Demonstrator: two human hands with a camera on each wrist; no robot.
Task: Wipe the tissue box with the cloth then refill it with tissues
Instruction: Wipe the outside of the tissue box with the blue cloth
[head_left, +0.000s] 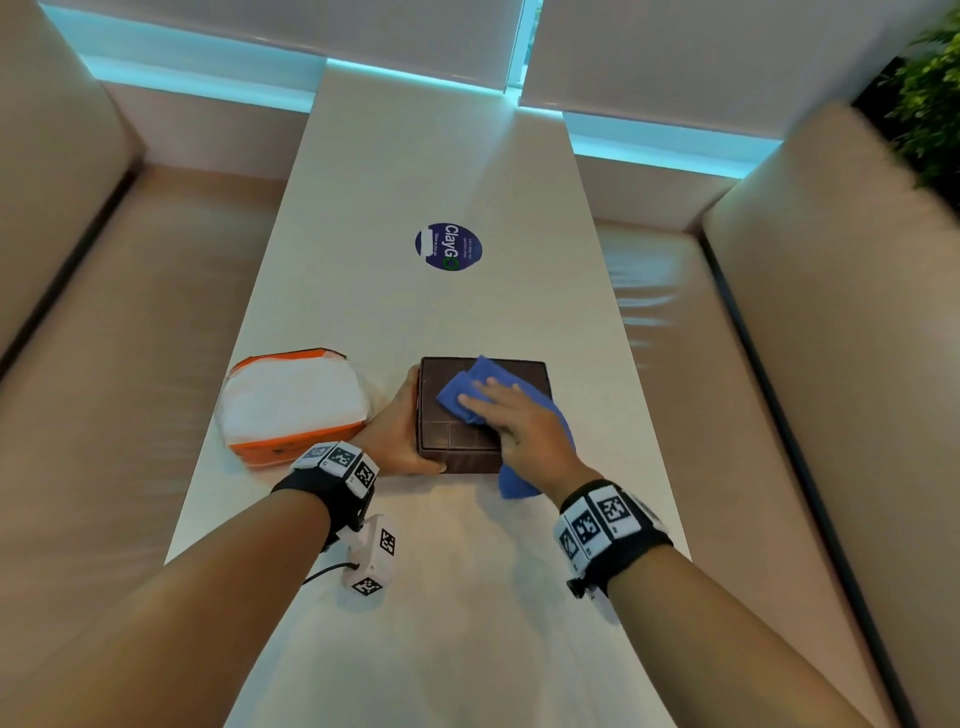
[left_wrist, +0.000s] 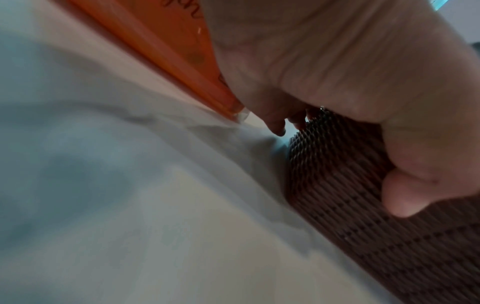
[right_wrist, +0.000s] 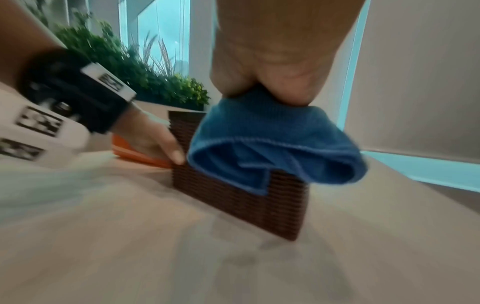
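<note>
Desk: the long pale desk (head_left: 395, 171) ran away between two beige bench seats (head_left: 130, 312); everything for the task sat toward its near end.
Tissue pack: a soft orange and clear plastic pack of white tissues (head_left: 293, 402) lay on the desk just left of the box, unopened as far as could be seen.
Tissue box: the square dark-brown woven tissue box (head_left: 519, 371) stood flat on the desk, near centre, with a round blue sticker (head_left: 448, 247) well beyond it on the far side.
Cloth: the blue microfibre cloth (head_left: 470, 387) was spread over the right half of the box top, and its near end drooped over the near-right corner toward the desk.
Right hand: the right hand (head_left: 511, 415) lay flat on the cloth, its grip open, fingers straight and pressing down.
Left hand: the left hand (head_left: 397, 431) had its grip closed around the box's left side, thumb on the near face and fingers curled behind.
Step in hand: wiping the top, judged as early; sides and refill were not yet done.
Doing it well: keep the left hand bracing so the box does not slide, press evenly, work across to the uncovered left half, then the ribbed sides, gathering the trailing cloth end.
</note>
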